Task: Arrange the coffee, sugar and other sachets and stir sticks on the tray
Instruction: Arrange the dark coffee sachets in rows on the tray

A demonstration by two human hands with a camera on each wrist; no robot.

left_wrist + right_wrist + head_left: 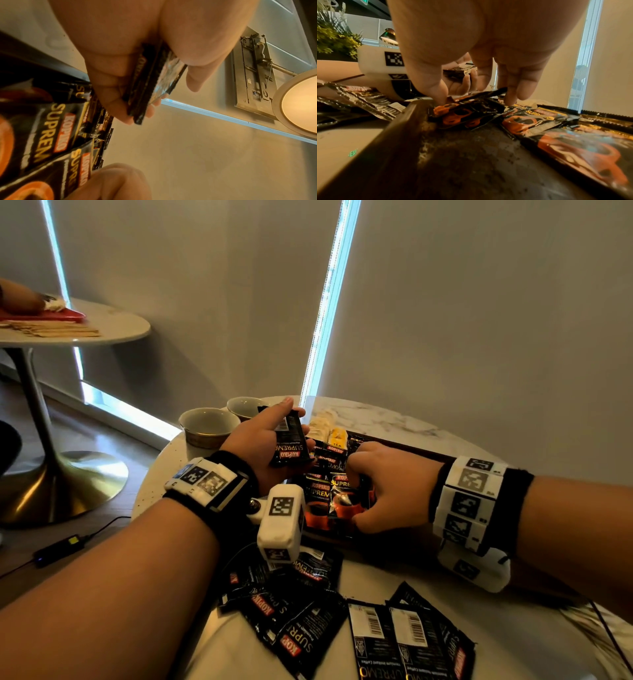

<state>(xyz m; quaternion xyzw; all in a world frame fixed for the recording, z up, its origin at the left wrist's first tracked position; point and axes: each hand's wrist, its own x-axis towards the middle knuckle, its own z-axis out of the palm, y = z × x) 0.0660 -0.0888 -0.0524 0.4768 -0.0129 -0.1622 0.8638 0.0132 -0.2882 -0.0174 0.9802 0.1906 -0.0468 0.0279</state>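
My left hand (295, 426) is raised over the tray's left end and grips a small stack of black Kopiko coffee sachets (289, 451), seen edge-on in the left wrist view (150, 83). My right hand (356, 498) reaches down into the dark wooden tray (404, 448), with thumb and fingers pinching the two ends of one coffee sachet (467, 112) that lies among the others there. More black-and-orange sachets (530, 120) lie overlapped in the tray. A yellow tea sachet (337, 436) and pale sachets (320, 422) sit at its far end.
Several loose coffee sachets (308, 625) lie scattered on the marble table near me. Two cups (207, 426) stand at the far left of the table. A second round table (113, 323) is at the back left. A cable and adapter (58, 549) lie on the floor.
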